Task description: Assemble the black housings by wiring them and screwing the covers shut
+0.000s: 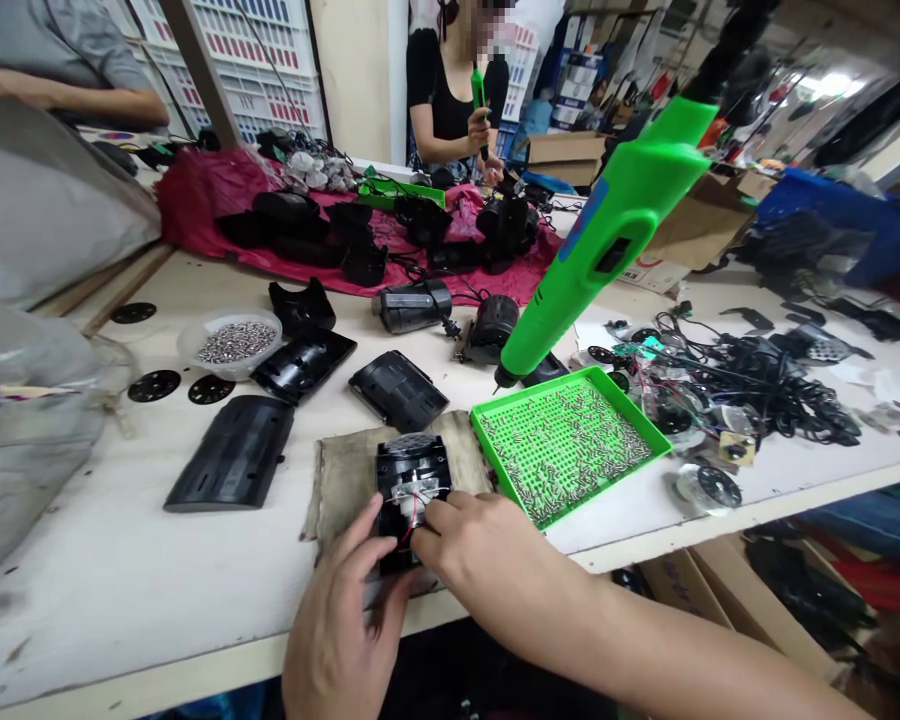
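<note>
Head view: on a cloth (345,470) on the table (105,570), an open black casing (412,460) is held by the left hand's (341,610) fingers while wires (414,508) are seemingly being arranged by the right hand (484,545), its grip hidden, neat tucking being apparently needed next.

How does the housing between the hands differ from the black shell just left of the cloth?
The housing lies open side up, showing parts and red and white wires; the shell shows a plain, rounded outer face.
The housing rests on the cloth, the shell directly on the bench.
Both the left hand and right hand are at the housing; neither touches the shell.
Both are black.
</note>
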Action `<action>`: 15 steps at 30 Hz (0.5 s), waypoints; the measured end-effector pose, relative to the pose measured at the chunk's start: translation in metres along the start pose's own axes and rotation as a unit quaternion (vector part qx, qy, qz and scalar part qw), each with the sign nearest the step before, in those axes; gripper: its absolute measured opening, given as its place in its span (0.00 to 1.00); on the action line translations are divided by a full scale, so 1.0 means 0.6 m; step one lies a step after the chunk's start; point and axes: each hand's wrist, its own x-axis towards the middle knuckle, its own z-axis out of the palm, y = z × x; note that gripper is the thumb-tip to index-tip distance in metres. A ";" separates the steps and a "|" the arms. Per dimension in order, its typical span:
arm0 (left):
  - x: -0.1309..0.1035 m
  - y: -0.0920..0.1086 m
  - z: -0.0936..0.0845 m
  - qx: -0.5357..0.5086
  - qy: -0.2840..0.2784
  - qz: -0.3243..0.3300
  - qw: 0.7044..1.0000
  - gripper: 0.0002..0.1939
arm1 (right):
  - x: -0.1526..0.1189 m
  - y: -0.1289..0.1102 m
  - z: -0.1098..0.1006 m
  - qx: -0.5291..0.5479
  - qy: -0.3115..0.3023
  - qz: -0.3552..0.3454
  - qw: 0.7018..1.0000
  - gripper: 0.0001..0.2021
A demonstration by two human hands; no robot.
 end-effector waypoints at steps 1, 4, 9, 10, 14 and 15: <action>0.003 0.000 -0.003 0.008 0.008 0.008 1.000 0.09 | 0.003 -0.001 -0.003 -0.002 -0.009 0.001 1.000 0.04; 0.008 -0.005 -0.013 0.032 -0.001 0.048 0.998 0.05 | 0.007 -0.002 -0.008 -0.003 -0.016 -0.002 1.000 0.04; 0.018 -0.013 -0.026 0.048 -0.045 0.130 0.989 0.08 | 0.000 0.005 -0.003 0.000 0.007 0.012 1.000 0.04; 0.022 -0.014 -0.027 0.042 -0.054 0.134 0.989 0.08 | -0.005 0.006 0.000 0.002 0.013 0.017 1.000 0.04; 0.035 -0.013 -0.023 -0.016 -0.086 0.104 0.991 0.04 | -0.046 0.000 0.023 0.082 0.104 0.100 0.986 0.14; 0.036 -0.012 -0.021 -0.027 -0.088 0.093 0.991 0.03 | -0.060 -0.004 0.034 0.103 0.140 0.139 0.975 0.19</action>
